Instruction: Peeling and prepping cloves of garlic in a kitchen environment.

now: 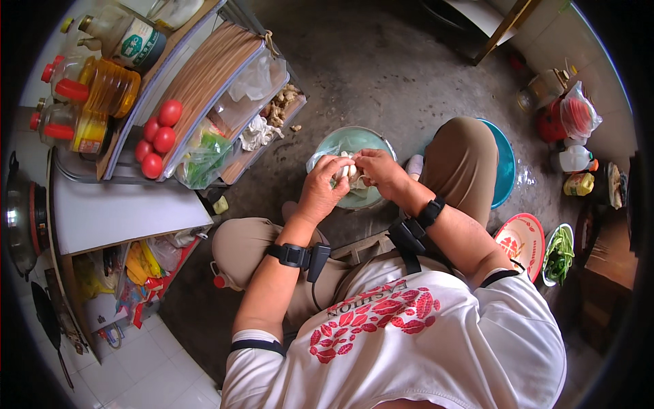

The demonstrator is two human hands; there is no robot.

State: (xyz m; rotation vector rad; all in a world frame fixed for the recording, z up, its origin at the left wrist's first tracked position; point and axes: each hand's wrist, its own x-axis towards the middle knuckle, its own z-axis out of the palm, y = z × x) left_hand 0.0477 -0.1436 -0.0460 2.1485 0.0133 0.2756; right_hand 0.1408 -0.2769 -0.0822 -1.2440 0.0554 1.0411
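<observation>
Both hands meet over a pale green round bucket (357, 136) with a clear plastic bag in it, standing on the floor between my knees. Closed fingers of my left hand (323, 187) grip a whitish head of garlic (348, 169), its cloves partly showing. From the other side, my right hand (383, 172) pinches at the garlic with its fingertips, which hide part of it. Pale, papery scraps appear in the bucket beneath the hands, though the details are too small to make out.
To the left, a shelf rack (204, 68) carries tomatoes (163, 140), bagged greens (204, 157), ginger (281, 105) and oil bottles (112, 85). At my right are a teal basin (503, 163), a red-rimmed basin (521, 238) and a bowl of green vegetables (560, 253).
</observation>
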